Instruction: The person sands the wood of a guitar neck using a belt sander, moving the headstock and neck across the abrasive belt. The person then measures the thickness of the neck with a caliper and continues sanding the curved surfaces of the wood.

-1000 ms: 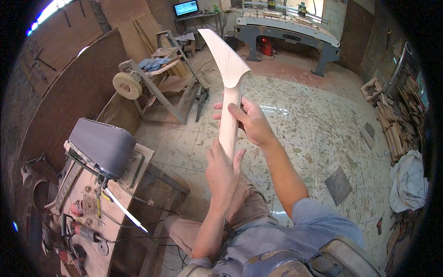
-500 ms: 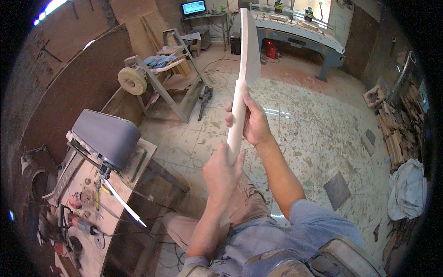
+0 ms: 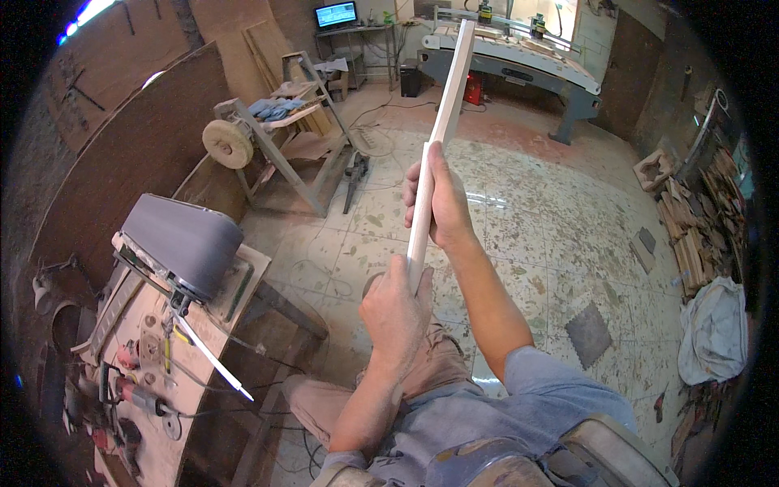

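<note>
A long pale wooden piece [image 3: 445, 122] stands nearly upright in front of me, seen edge-on, its top reaching toward the far machine. My right hand [image 3: 438, 199] grips it around the middle. My left hand [image 3: 393, 312] holds its lower end, fingers wrapped around the wood. Both forearms rise from my lap at the bottom of the view.
A belt sander [image 3: 182, 243] sits on a cluttered wooden bench [image 3: 142, 365] at my left. A stand with a buffing wheel [image 3: 227, 144] is farther back. A large grey machine [image 3: 519, 61] spans the far side. Wood offcuts [image 3: 690, 252] and a white sack [image 3: 714, 333] lie at right.
The wooden piece has turned from showing its broad curved face to showing its thin edge. Both hands stayed on it, and it tilted slightly right.
</note>
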The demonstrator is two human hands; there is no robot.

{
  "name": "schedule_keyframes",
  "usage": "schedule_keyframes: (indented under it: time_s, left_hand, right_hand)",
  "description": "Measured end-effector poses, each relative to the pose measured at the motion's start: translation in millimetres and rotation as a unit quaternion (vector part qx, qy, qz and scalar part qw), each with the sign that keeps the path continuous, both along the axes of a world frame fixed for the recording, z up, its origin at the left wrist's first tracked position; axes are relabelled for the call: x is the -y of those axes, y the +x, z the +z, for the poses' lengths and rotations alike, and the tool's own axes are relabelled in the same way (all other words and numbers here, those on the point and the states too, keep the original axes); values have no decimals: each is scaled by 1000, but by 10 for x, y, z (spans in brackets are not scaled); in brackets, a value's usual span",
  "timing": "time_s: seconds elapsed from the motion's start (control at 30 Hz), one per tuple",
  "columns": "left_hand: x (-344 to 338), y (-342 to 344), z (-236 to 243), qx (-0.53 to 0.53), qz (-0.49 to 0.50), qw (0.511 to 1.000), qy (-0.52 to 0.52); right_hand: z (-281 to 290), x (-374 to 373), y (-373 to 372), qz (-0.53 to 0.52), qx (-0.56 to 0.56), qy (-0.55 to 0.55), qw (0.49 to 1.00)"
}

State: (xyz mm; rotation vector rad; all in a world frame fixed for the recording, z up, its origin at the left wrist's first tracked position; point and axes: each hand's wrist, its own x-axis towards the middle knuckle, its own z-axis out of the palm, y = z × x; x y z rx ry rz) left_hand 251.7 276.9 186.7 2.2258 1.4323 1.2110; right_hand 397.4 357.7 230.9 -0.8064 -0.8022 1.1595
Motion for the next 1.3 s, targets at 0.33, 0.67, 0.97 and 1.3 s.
schedule_keyframes:
  time_s: [0.33,0.67,0.97,1.3]
  left_hand:
    - [-344,-4,242,35,-45,998,7]
    - [-993,-499,891,-58,5,921,385]
    - [-1082,-392,188,-49,-96,990,94]
    - [-496,-719,117,97,-184,974,-89]
  right_hand:
    - [52,-251,-151,-160,307,125,930]
    - [743,76,664,-97,795,-76,594]
    - [1140,834,624,-74,922,-72,373]
    - [1866,1065,95,-248,896,250,270]
